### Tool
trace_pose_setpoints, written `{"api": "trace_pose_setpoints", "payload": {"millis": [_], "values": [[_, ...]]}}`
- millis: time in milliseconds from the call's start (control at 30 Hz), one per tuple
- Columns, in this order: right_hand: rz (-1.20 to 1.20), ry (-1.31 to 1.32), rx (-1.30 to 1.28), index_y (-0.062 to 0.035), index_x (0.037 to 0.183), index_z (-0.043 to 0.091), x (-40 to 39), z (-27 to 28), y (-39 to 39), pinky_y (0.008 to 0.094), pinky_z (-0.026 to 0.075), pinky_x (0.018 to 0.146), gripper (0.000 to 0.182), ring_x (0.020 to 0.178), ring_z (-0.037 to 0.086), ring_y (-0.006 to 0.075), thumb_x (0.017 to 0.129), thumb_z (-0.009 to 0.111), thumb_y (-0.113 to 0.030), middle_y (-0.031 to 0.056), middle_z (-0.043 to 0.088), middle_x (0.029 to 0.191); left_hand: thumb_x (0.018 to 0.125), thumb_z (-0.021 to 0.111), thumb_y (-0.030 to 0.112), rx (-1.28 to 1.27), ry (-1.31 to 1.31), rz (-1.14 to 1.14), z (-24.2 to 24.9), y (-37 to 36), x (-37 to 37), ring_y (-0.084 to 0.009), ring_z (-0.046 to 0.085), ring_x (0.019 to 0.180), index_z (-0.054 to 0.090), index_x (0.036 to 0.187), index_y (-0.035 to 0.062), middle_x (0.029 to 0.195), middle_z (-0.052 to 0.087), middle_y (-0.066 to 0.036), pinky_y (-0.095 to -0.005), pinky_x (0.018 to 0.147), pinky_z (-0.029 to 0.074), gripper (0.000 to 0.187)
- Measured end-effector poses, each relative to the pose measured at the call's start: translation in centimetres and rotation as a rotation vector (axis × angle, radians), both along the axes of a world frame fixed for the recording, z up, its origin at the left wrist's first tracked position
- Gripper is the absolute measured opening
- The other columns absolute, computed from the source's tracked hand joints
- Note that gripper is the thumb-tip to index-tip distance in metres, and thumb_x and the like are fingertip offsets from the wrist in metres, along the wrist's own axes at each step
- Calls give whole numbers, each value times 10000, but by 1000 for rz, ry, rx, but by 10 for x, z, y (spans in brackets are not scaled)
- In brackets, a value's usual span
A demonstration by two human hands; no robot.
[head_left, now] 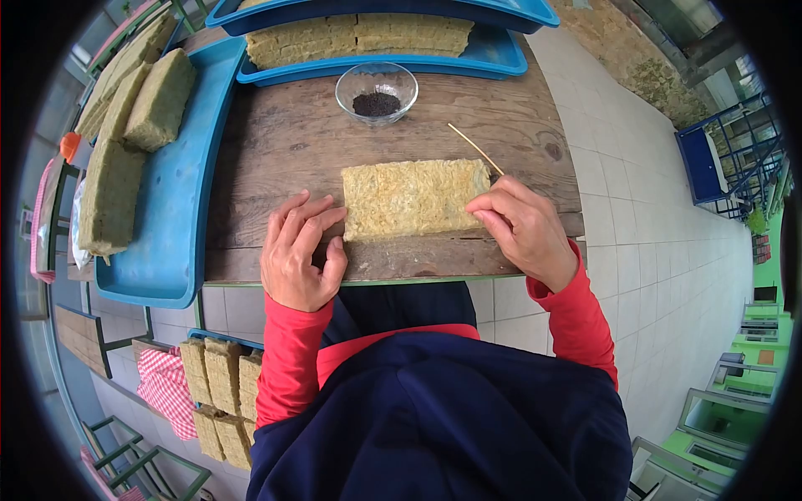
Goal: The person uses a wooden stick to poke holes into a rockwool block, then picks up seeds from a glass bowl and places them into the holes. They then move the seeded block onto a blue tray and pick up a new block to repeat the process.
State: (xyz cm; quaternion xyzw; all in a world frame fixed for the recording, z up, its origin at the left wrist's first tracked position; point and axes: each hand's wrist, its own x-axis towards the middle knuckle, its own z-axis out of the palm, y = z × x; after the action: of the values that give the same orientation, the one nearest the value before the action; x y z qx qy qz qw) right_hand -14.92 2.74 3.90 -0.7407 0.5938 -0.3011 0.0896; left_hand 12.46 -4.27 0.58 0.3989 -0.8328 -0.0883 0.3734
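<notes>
A yellowish, fibrous growing slab lies flat on the wooden table in front of me. My left hand rests at its left end, fingers apart, the fingertips right at the edge. Over the slab's right end, my right hand has thumb and index finger pinched together; I cannot tell what is between them. A thin wooden stick runs from the tabletop to the knuckles of that hand, its lower end hidden there. Beyond the slab stands a clear glass bowl with small dark grains at the bottom.
Left of me, a blue tray carries several thick slabs. More slabs fill stacked blue trays at the back. Lower left, another tray holds several blocks beside a red checked cloth. The wooden table's front edge is close to my body.
</notes>
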Motion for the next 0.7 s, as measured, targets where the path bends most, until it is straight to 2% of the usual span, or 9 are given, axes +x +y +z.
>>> {"api": "trace_pose_setpoints", "payload": {"millis": [233,267,333,400,500,700], "values": [[-117,-30,-36,-65,877,671,-9,5,-4,359,473,581,45,655,596,261,842,644,-56,71,564,772,692,584,83,12,-2,-5,1,0,0,-343,562,1126,696,973,61,1069,674,-102,-428,967,443,303],[-120,-28,-38,-65,877,671,-9,3,-3,359,473,581,45,655,596,261,842,644,-56,71,564,772,681,601,76,-13,-8,-1,0,-1,0,-334,569,1114,698,966,82,1061,672,-78,-420,941,464,302],[-87,-52,-42,-29,887,672,-7,-1,-4,315,416,561,72,615,529,205,834,633,2,74,548,757,669,617,69,-38,-13,5,1,-1,0,-325,576,1102,700,960,104,1054,671,-54,-411,916,485,304],[-84,-55,-43,-29,889,672,-7,-3,-4,318,412,560,74,611,522,205,836,631,1,74,544,755,688,585,79,13,-6,-3,1,0,0,-343,560,1128,695,974,61,1074,673,-101,-430,968,443,307],[-78,-62,-42,-30,895,672,-7,-3,-4,320,410,561,78,609,516,205,839,627,1,73,539,753,670,617,74,-38,-15,6,-1,-2,1,-327,576,1100,702,963,103,1054,672,-59,-413,918,482,306],[-74,-64,-42,-35,905,672,-8,-4,-5,321,414,568,90,613,519,211,841,623,3,73,537,755,674,616,79,-48,-12,2,-1,-2,1,-330,576,1098,700,965,101,1054,672,-61,-414,916,482,303]]}}
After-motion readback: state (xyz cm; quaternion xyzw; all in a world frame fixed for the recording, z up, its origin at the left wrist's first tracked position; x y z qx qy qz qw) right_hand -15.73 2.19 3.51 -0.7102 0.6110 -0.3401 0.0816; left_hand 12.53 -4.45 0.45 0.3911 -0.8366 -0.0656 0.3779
